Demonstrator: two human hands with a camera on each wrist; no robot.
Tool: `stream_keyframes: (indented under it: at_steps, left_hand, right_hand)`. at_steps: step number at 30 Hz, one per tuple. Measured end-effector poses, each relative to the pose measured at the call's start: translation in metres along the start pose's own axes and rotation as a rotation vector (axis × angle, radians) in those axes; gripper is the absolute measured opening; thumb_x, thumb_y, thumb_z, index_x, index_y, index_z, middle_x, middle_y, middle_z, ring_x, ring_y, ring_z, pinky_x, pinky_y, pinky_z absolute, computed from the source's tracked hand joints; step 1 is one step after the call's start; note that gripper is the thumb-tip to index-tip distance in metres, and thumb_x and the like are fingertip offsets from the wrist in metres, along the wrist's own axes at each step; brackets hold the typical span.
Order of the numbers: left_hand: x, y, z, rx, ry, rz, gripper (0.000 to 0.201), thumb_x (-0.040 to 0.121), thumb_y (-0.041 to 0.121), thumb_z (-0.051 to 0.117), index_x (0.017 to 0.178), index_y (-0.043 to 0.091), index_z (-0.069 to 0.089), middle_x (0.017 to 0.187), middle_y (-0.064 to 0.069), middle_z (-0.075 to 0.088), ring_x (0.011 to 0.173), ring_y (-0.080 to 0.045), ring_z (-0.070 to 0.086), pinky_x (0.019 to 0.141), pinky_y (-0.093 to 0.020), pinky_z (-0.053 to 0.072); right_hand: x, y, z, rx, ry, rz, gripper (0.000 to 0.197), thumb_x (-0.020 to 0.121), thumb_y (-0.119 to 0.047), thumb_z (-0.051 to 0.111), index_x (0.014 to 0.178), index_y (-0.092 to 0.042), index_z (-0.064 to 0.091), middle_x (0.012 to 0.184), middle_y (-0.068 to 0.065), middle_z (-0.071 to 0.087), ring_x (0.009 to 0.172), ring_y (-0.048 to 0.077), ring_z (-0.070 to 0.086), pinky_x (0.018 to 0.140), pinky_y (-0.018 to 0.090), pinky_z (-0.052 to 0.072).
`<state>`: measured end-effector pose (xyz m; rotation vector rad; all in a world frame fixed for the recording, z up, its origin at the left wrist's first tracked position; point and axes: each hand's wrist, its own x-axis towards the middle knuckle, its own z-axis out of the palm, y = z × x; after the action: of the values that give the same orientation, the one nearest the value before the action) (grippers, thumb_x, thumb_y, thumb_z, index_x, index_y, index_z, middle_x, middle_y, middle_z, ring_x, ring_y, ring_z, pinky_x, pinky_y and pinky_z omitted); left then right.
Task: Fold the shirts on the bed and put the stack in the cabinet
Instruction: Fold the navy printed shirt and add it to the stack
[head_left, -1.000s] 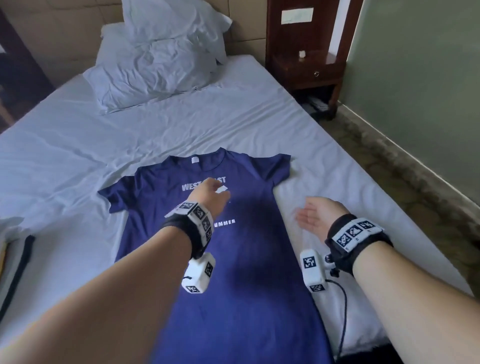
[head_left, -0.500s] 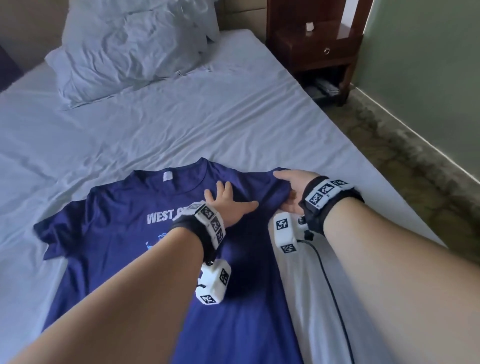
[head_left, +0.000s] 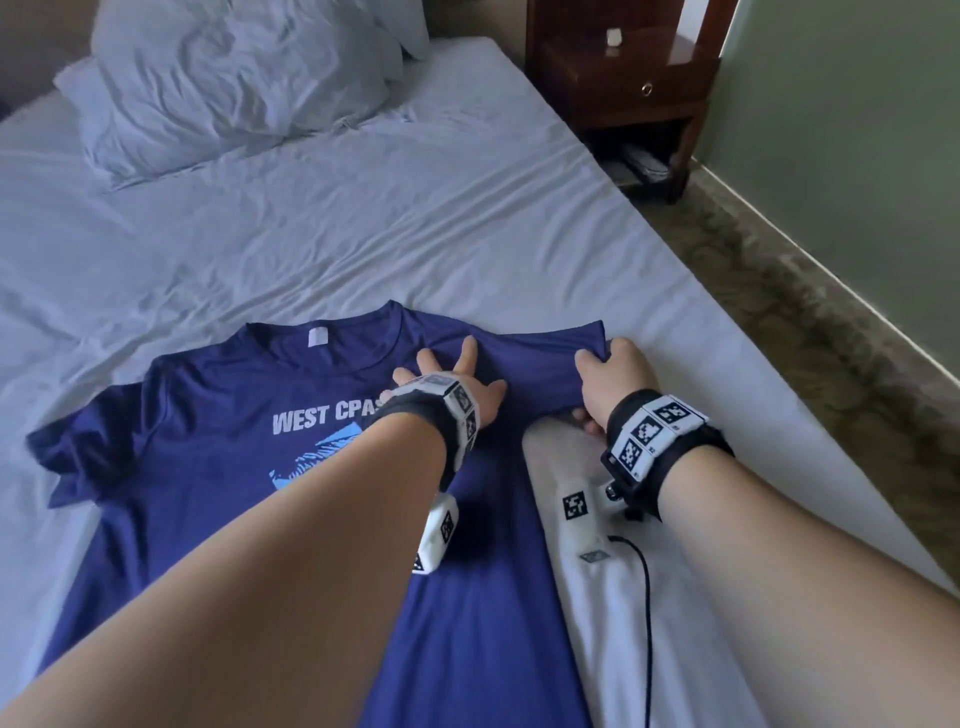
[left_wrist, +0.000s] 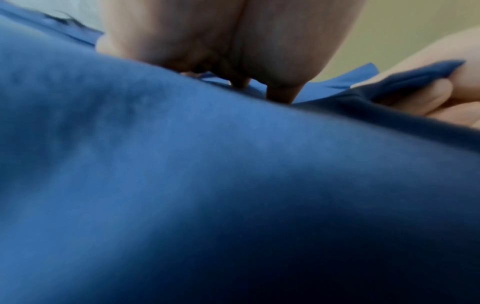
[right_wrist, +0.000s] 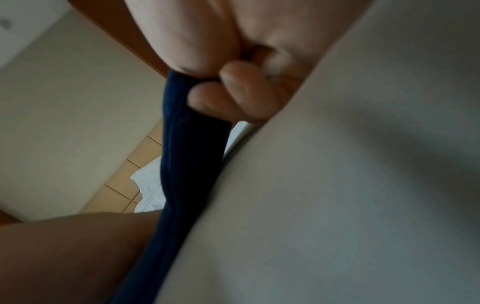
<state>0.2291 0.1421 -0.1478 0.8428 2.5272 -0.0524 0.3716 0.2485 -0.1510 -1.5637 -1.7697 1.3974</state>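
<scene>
A navy blue T-shirt (head_left: 208, 457) with white lettering lies face up on the white bed (head_left: 363, 234), collar away from me. My left hand (head_left: 452, 379) presses flat on its chest near the right shoulder, fingers spread and straight. My right hand (head_left: 608, 374) grips the edge of the right sleeve (head_left: 540, 358), fingers curled under the cloth and thumb on top. The right wrist view shows those fingers (right_wrist: 228, 98) pinching the dark blue hem (right_wrist: 182, 144). In the left wrist view, blue cloth (left_wrist: 207, 174) fills the frame under my left hand (left_wrist: 259, 86).
Two white pillows (head_left: 234, 83) lie at the head of the bed. A dark wooden nightstand (head_left: 623, 78) stands at the far right, beside a green wall (head_left: 857, 156). The bed's right edge (head_left: 753, 332) drops to a patterned floor (head_left: 831, 338).
My left hand slid from the shirt's print up to its right shoulder and flattened. My right hand moved from the bare sheet to the right sleeve and took hold of it.
</scene>
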Motion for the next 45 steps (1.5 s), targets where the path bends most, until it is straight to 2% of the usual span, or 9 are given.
stream_keyframes:
  at_steps: [4, 8, 12, 17, 30, 36, 40, 42, 45]
  left_hand:
    - [0.001, 0.002, -0.014, 0.065, 0.033, 0.004, 0.086, 0.085, 0.077, 0.048, 0.156, 0.051, 0.008, 0.162, -0.008, 0.014, 0.146, -0.044, 0.016, 0.11, -0.064, 0.024]
    - [0.003, -0.008, -0.023, 0.068, 0.233, 0.105, 0.097, 0.072, 0.078, 0.065, 0.15, 0.036, 0.023, 0.15, -0.012, 0.027, 0.138, -0.04, 0.026, 0.108, -0.054, 0.03]
    - [0.016, -0.024, -0.017, -0.056, 0.115, 0.113, 0.118, 0.068, 0.094, 0.049, 0.16, 0.043, -0.005, 0.171, -0.004, -0.008, 0.155, -0.039, -0.01, 0.122, -0.062, 0.006]
    - [0.031, -0.021, -0.014, -0.166, -0.001, 0.005, 0.103, 0.073, 0.098, 0.023, 0.158, 0.048, -0.007, 0.17, 0.002, -0.016, 0.155, -0.039, -0.016, 0.121, -0.065, -0.007]
    - [0.004, -0.045, -0.028, -0.106, 0.123, 0.101, 0.079, 0.091, 0.069, 0.04, 0.156, 0.053, -0.002, 0.17, 0.012, -0.01, 0.155, -0.038, -0.012, 0.121, -0.065, 0.004]
    - [-0.027, -0.12, -0.006, 0.048, -0.032, -0.02, 0.124, 0.057, 0.097, 0.051, 0.156, 0.052, -0.01, 0.17, -0.004, -0.015, 0.151, -0.05, -0.014, 0.121, -0.064, 0.004]
    - [-0.027, -0.139, 0.011, -0.034, -0.095, 0.003, 0.138, 0.035, 0.106, 0.04, 0.149, 0.059, -0.022, 0.167, 0.006, -0.026, 0.151, -0.043, -0.023, 0.119, -0.068, 0.001]
    - [-0.024, -0.137, 0.013, -0.028, -0.11, 0.002, 0.14, 0.032, 0.107, 0.038, 0.148, 0.059, -0.024, 0.166, 0.006, -0.029, 0.151, -0.043, -0.025, 0.118, -0.071, 0.0]
    - [-0.019, -0.139, 0.016, -0.028, -0.12, 0.007, 0.14, 0.033, 0.108, 0.039, 0.147, 0.059, -0.026, 0.165, 0.006, -0.032, 0.15, -0.043, -0.028, 0.117, -0.071, 0.0]
  right_hand:
    - [0.003, -0.008, 0.0, -0.086, 0.071, -0.091, 0.027, 0.094, -0.031, 0.054, 0.083, -0.007, 0.055, 0.069, 0.008, 0.055, 0.066, 0.033, 0.055, 0.062, 0.04, 0.049]
    - [0.012, -0.017, 0.0, -0.021, 0.054, -0.051, 0.026, 0.079, -0.03, 0.059, 0.074, -0.006, 0.053, 0.067, 0.008, 0.054, 0.064, 0.028, 0.052, 0.064, 0.045, 0.053]
    - [0.019, -0.012, -0.001, -0.026, 0.132, 0.031, 0.02, 0.092, -0.024, 0.051, 0.099, -0.008, 0.06, 0.098, 0.014, 0.066, 0.095, 0.039, 0.064, 0.083, 0.041, 0.054]
    - [0.028, 0.0, 0.002, -0.126, 0.187, 0.099, 0.036, 0.107, -0.024, 0.039, 0.131, 0.0, 0.05, 0.134, 0.022, 0.058, 0.119, 0.041, 0.057, 0.091, 0.036, 0.043]
    - [-0.005, -0.04, 0.004, -0.148, 0.189, -0.204, 0.018, 0.102, -0.03, 0.047, 0.098, -0.013, 0.049, 0.072, -0.002, 0.048, 0.076, 0.031, 0.049, 0.068, 0.033, 0.035]
    - [-0.065, -0.076, 0.044, -0.277, -0.34, -0.484, 0.023, 0.098, -0.036, 0.049, 0.09, -0.019, 0.062, 0.076, 0.004, 0.069, 0.051, 0.027, 0.064, 0.056, 0.029, 0.05]
    - [-0.062, -0.054, 0.059, -0.758, -0.263, -0.53, 0.033, 0.1, -0.031, 0.043, 0.124, -0.021, 0.063, 0.129, 0.01, 0.058, 0.12, 0.034, 0.052, 0.101, 0.039, 0.044]
    - [-0.06, -0.03, 0.068, -0.985, -0.404, -0.439, 0.06, 0.1, -0.046, 0.043, 0.156, -0.032, 0.029, 0.165, 0.006, 0.019, 0.149, 0.033, 0.019, 0.121, 0.044, 0.022]
    - [-0.057, -0.01, 0.078, -1.122, -0.52, -0.41, 0.073, 0.1, -0.06, 0.035, 0.16, -0.041, -0.003, 0.168, -0.005, -0.019, 0.154, 0.026, -0.017, 0.125, 0.046, -0.003]
